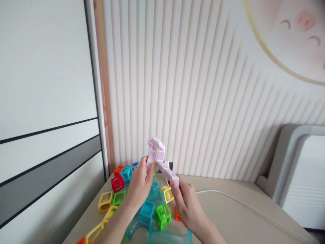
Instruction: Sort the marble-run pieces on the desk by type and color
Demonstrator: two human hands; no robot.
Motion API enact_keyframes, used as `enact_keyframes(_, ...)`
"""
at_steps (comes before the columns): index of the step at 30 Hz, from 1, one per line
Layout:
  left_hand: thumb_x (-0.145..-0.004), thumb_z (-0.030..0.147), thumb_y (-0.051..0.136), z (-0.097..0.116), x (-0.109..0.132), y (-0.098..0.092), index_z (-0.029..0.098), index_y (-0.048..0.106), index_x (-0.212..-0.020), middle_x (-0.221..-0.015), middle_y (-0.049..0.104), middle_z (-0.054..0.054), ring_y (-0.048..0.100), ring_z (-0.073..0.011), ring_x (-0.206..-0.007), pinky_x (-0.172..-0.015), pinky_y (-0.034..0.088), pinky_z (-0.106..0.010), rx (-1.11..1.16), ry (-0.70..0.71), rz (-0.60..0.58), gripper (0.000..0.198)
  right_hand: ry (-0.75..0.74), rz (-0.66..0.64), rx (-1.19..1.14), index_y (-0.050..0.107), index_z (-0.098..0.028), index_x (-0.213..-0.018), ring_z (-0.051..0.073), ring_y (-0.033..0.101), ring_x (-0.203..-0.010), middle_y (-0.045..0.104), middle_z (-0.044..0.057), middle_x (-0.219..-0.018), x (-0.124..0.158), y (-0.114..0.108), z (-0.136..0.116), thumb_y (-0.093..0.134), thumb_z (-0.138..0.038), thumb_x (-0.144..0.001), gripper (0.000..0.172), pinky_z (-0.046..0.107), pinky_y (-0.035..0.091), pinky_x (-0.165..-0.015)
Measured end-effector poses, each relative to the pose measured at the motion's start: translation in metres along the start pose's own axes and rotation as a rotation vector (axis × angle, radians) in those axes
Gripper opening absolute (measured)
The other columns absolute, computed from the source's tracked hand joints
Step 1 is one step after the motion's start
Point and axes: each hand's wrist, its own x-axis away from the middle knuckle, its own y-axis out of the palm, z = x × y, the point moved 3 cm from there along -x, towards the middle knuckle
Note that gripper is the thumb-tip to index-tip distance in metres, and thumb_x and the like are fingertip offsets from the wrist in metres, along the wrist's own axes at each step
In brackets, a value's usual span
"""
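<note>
A lilac and white snake puzzle (160, 156) is held up between my two hands, bent into a loop at the top with one straight end slanting down to the right. My left hand (140, 179) is closed around its left end, fingers curled over the segments. Thumb and fingers of my right hand (187, 200) pinch the lower right end. Below the hands lie colourful open-frame cubes, among them a blue cube (147, 212) and a green cube (163, 216). A yellow cube (167, 194) sits between the wrists, partly hidden.
Translucent teal track pieces (170, 237) lie at the front of the beige tabletop (223, 217). A red cube (117, 183) and a yellow stick piece (101, 223) are at the left. A white cable (228, 196) crosses the right side toward a grey-white panel (304, 169). Behind stands a ribbed wall (193, 101).
</note>
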Motion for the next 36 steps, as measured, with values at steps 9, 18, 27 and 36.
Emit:
enact_keyframes(9,-0.089,0.058,0.065,0.003,0.006,0.012,0.017,0.056,-0.109,-0.062,0.059,0.005,0.053,-0.0124,-0.051,-0.045,0.038,-0.02,0.667,-0.282,-0.192,0.046,-0.059,-0.131,-0.026,0.055,-0.019,-0.089,0.015,0.046,-0.067,0.052,-0.001,-0.073,-0.004,-0.011,-0.005,0.033,-0.052,-0.106,0.043,0.027,0.033,-0.063)
enact_keyframes(18,-0.093,0.047,0.064,0.006,0.009,0.009,0.019,0.059,-0.108,-0.061,0.06,0.005,0.055,-0.0133,-0.052,-0.052,0.044,-0.022,0.467,-0.103,-0.254,0.031,0.246,-0.219,-0.389,0.048,-0.02,-0.074,0.009,0.034,-0.055,0.039,-0.006,-0.064,-0.007,-0.002,0.003,0.036,-0.066,-0.101,0.054,0.022,0.029,-0.05)
enact_keyframes(27,-0.095,0.03,0.057,0.032,0.015,0.002,0.025,0.07,-0.112,-0.101,0.075,-0.006,0.071,-0.0239,-0.093,-0.087,0.053,-0.033,0.243,0.214,-0.477,0.022,0.65,-0.475,-0.764,0.047,-0.023,-0.078,0.003,0.018,-0.031,0.032,-0.014,-0.045,-0.001,-0.001,0.017,0.047,-0.074,-0.09,0.052,0.017,0.015,-0.032)
enact_keyframes(36,-0.093,0.05,0.059,0.0,0.003,0.003,0.022,0.056,-0.093,-0.053,0.05,0.009,0.051,-0.0134,-0.044,-0.045,0.038,-0.021,0.26,-0.123,-0.069,0.028,0.154,-0.199,0.005,0.056,-0.02,-0.08,0.011,0.045,-0.059,0.05,-0.003,-0.067,-0.007,-0.022,0.005,0.05,-0.061,-0.098,0.046,0.023,0.03,-0.053)
